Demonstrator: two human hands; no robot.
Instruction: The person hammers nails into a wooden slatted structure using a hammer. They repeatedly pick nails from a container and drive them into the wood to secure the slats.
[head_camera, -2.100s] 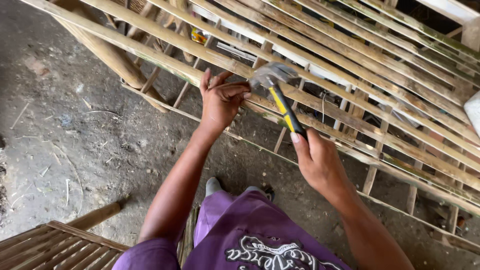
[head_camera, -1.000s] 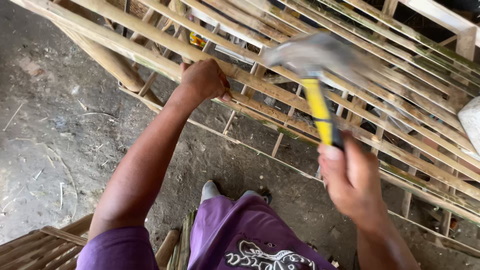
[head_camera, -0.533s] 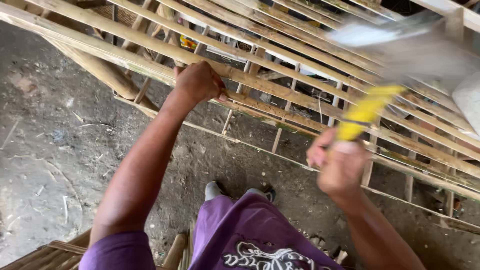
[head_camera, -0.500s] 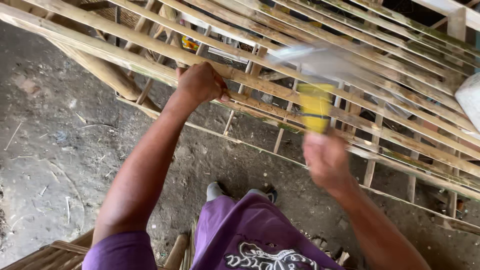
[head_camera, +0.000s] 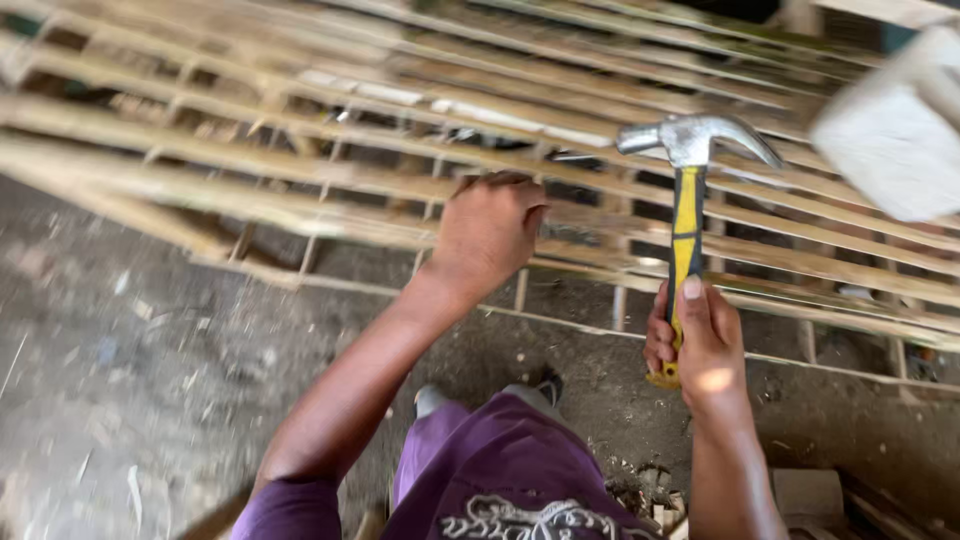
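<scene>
Head view: left hand (head_camera: 488, 232) fingers curled on a bamboo slat (head_camera: 300, 185), steadying it; right hand (head_camera: 700, 335) clamped low on hammer (head_camera: 686, 215) handle for leverage.

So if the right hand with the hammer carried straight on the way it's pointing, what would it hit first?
Probably the bamboo slat frame. The right hand holds the yellow-handled hammer upright, its head over the slats beside the left hand. Depth is unclear, so which slat is uncertain.
</scene>
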